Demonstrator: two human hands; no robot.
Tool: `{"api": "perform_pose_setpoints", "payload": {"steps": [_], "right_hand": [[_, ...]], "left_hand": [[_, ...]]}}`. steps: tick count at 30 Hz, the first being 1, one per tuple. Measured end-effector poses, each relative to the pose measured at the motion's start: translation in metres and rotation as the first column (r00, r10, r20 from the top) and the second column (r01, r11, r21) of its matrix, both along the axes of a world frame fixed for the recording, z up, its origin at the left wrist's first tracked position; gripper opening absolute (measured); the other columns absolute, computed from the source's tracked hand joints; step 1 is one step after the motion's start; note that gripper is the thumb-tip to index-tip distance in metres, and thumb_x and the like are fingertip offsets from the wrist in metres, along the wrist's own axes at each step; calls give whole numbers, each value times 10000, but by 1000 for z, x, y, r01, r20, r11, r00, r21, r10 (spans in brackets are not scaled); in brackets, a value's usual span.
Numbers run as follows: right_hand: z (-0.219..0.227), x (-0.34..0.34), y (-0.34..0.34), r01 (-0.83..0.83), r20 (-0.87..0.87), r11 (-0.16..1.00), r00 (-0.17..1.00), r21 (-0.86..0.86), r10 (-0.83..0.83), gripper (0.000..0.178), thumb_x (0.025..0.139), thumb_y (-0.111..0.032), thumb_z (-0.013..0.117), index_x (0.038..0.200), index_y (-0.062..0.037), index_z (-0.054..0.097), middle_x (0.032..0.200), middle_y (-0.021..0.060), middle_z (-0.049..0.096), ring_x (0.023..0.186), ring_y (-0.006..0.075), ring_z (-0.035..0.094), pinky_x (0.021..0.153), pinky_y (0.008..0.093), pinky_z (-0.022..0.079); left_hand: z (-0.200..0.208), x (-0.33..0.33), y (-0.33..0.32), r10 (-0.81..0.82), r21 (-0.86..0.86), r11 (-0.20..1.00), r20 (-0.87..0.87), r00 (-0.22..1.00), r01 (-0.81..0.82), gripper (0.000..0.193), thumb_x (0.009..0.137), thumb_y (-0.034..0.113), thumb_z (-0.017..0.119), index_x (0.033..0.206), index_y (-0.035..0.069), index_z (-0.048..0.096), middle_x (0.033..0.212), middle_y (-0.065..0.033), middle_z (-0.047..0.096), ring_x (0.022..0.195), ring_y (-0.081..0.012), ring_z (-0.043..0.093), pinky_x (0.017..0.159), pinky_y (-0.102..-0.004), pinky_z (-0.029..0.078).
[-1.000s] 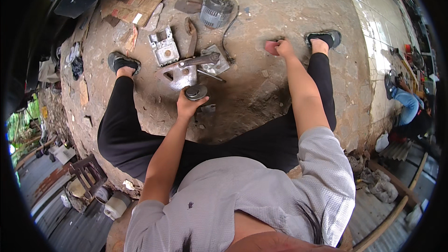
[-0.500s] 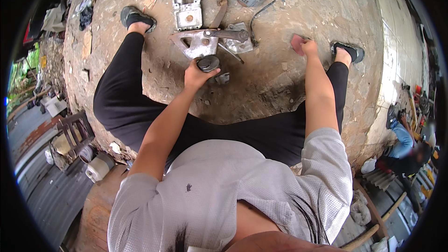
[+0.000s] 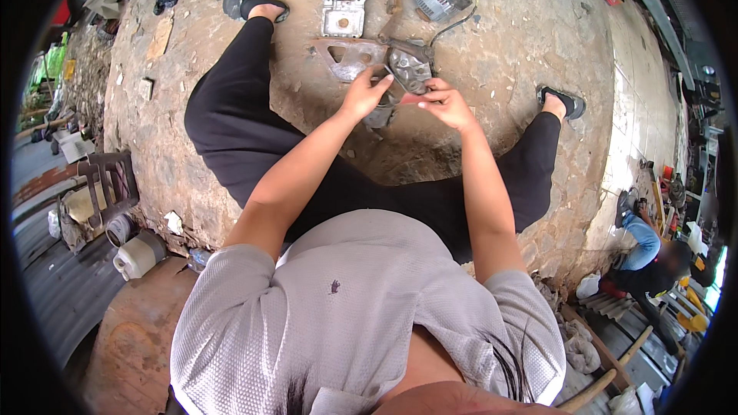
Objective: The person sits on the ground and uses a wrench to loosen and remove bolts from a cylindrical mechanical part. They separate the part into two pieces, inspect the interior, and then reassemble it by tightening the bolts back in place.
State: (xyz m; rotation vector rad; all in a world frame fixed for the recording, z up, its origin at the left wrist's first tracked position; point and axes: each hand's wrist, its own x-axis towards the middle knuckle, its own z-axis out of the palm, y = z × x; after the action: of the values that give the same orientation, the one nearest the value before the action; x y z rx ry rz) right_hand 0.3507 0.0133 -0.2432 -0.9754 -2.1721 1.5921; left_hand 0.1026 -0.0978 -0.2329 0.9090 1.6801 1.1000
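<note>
My left hand (image 3: 364, 97) is curled, thumb against fingers, round a dark round metal part mostly hidden by the hand. Close by on its right, my right hand (image 3: 449, 106) pinches a small reddish piece of sandpaper (image 3: 413, 98), its other fingers spread. Just beyond both hands lie a flat metal bracket (image 3: 350, 58) with a triangular hole and a silvery metal casting (image 3: 409, 69). A small grey metal piece (image 3: 378, 117) sits on the ground below the left hand.
Farther off lie a squarish metal housing (image 3: 344, 11), a rusty strip (image 3: 393, 8) and an alternator-like motor (image 3: 442, 0) with a black cable. My legs spread on either side of the rough ground (image 3: 500, 54). Another person (image 3: 646, 253) is at the far right.
My right hand has come left with the sandpaper, from the ground near my right foot to beside my left hand. My left hand has turned, so the round part shows far less.
</note>
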Motion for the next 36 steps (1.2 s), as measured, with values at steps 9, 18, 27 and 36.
{"api": "perform_pose_setpoints", "payload": {"steps": [9,18,27,36], "right_hand": [[154,-66,-94,-104,12,696,991,710,136,274,787,35,769,1032,-82,806,1388,169,601,1283,369,584,1049,451,509],[64,-53,-84,376,-199,924,902,-73,-383,255,858,-47,798,1110,-12,779,1157,95,729,1063,196,665,925,338,516],[-32,-44,-76,193,181,905,975,-378,-132,305,871,-114,793,1127,42,740,991,83,757,889,162,666,810,326,520],[-76,-31,-55,311,374,945,869,97,-325,486,822,-225,815,1238,5,710,1159,237,741,1118,382,703,956,428,539]], "left_hand": [[114,-37,-53,-353,156,932,174,919,328,597,883,248,867,1358,-24,630,863,-78,741,791,-92,673,635,-284,530],[56,-99,-84,-203,216,976,905,374,6,577,899,-64,688,1451,-8,527,1310,-172,671,1192,-262,677,1062,-398,546],[25,-104,-62,-152,245,967,782,604,-73,453,967,7,696,1408,22,595,1323,-130,675,1239,-258,652,1127,-444,506],[14,-79,-35,7,35,995,900,435,-88,413,1023,247,693,1368,55,575,1290,-65,669,1159,-242,654,1014,-396,537]]}}
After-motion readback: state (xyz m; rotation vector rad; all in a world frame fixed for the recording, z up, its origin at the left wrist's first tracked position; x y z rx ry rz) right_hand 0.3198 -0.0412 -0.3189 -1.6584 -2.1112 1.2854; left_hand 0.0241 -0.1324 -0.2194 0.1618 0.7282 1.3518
